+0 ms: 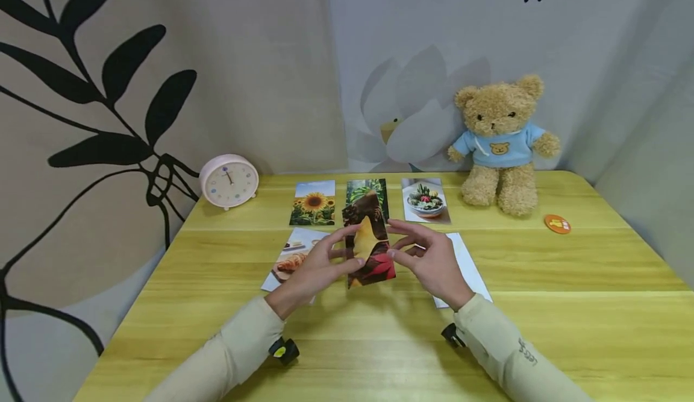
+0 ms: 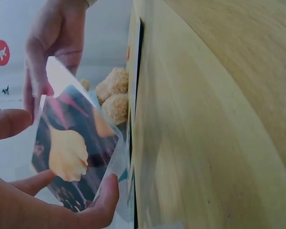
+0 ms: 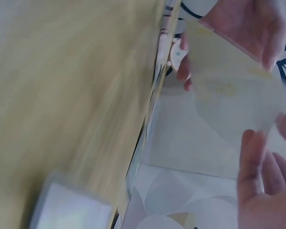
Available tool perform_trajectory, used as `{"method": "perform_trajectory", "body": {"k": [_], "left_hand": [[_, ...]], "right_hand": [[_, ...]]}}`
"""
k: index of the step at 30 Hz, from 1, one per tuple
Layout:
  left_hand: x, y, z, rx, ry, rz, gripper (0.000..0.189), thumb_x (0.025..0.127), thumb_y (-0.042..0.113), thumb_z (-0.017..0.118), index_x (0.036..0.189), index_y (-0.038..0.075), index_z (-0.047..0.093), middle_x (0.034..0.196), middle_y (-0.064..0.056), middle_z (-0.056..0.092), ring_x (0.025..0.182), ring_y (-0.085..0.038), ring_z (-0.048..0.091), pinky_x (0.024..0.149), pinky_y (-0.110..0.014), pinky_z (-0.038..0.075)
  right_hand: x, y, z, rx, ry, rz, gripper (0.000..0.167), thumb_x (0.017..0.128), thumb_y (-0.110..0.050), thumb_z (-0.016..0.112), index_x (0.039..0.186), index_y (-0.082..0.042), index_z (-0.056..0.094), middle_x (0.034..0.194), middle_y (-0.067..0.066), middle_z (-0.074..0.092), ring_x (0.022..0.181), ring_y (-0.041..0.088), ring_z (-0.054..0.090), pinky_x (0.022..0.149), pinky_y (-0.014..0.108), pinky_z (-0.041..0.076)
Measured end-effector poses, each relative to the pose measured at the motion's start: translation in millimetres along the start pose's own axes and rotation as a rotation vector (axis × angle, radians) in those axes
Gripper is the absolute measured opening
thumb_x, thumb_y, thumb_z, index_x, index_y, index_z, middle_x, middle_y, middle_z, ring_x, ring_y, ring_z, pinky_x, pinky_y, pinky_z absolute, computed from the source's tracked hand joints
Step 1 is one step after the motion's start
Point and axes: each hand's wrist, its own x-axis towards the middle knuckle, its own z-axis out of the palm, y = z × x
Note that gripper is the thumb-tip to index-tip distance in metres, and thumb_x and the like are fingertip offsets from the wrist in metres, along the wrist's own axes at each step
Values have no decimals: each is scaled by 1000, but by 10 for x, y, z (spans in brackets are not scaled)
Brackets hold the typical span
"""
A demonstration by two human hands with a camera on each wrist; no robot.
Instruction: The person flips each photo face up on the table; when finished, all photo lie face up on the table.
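Above the table's middle, both hands hold a photo card (image 1: 374,269) showing a yellow tulip on a dark background with red petals. My left hand (image 1: 322,263) grips its left side between thumb and fingers. At the right edge, my right hand (image 1: 434,263) pinches it with the thumb and fingertips. The card is tilted; its pale back (image 3: 229,105) faces the right wrist view. Below the left hand lies a croissant card (image 1: 290,264), partly covered by that hand. A white card or stack (image 1: 470,269) lies under the right hand.
Behind the held card are a sunflower card (image 1: 313,203), a green leaf card (image 1: 374,186), partly hidden, and a cactus bowl card (image 1: 425,200). A round clock (image 1: 229,182) stands back left. At back right sits a teddy bear (image 1: 500,143), near an orange disc (image 1: 557,223).
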Motion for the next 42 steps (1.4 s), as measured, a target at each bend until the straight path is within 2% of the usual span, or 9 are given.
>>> {"method": "perform_trajectory", "body": {"k": [7, 14, 18, 22, 25, 32, 36, 39, 42], "left_hand": [[-18, 42, 25, 55, 13, 12, 62, 96, 18, 67, 152, 31, 43, 165, -1, 26, 140, -33, 47, 100, -48, 53], [-79, 33, -1, 100, 35, -4, 60, 98, 19, 65, 152, 31, 42, 164, 0, 31, 140, -31, 49, 103, -52, 50], [-83, 25, -30, 138, 29, 2, 57, 99, 20, 63, 152, 29, 44, 163, 0, 34, 142, -33, 46, 105, -54, 48], [-59, 5, -57, 167, -15, 2, 53, 100, 19, 61, 150, 23, 46, 159, -2, 42, 140, -34, 49, 106, -55, 47], [-39, -23, -66, 224, -43, -6, 47, 100, 21, 59, 146, 19, 50, 152, -8, 49, 135, -35, 52, 103, -55, 48], [-1, -70, -71, 327, -62, -44, 41, 100, 25, 59, 140, 16, 59, 148, -11, 53, 136, -31, 49, 110, -55, 42], [30, -61, -81, 355, -57, -55, 40, 100, 24, 60, 139, 16, 60, 133, -9, 59, 110, -24, 55, 90, -42, 47], [46, -49, -96, 372, -54, -62, 42, 99, 24, 60, 141, 15, 59, 96, -7, 58, 76, -19, 44, 69, -34, 36], [51, -42, -109, 372, -30, -63, 45, 100, 22, 59, 144, 14, 56, 71, 0, 43, 59, -15, 34, 60, -30, 31]], "right_hand": [[-39, 61, -42, -62, 106, -21, 51, 83, 3, 77, 130, -14, 67, 126, 11, 72, 83, 9, 75, 75, 21, 60], [-46, 71, -49, -275, 72, -57, 52, 84, -3, 78, 134, -12, 65, 122, 11, 73, 84, 19, 75, 64, 21, 57], [-63, 100, -75, -363, -19, -38, 56, 88, -12, 76, 141, -11, 58, 121, 15, 73, 89, 24, 75, 55, 22, 52], [-65, 139, -98, -399, -132, 29, 59, 94, -19, 70, 148, -11, 50, 123, 17, 72, 92, 22, 73, 62, 28, 54], [-57, 157, -109, -377, -217, 102, 61, 97, -23, 66, 152, -10, 43, 129, 20, 68, 89, 18, 71, 71, 31, 55], [-25, 153, -122, -266, -386, 228, 70, 101, -29, 61, 159, -11, 27, 142, 30, 55, 67, 19, 71, 72, 31, 54], [-2, 153, -116, -249, -412, 232, 73, 101, -31, 61, 160, -13, 23, 146, 31, 51, 64, 22, 70, 65, 33, 53], [15, 157, -98, -253, -410, 236, 73, 101, -31, 61, 161, -13, 22, 147, 31, 50, 62, 22, 70, 59, 34, 52], [17, 158, -88, -287, -394, 229, 72, 101, -29, 60, 160, -11, 23, 146, 30, 52, 62, 20, 70, 65, 37, 54]]}}
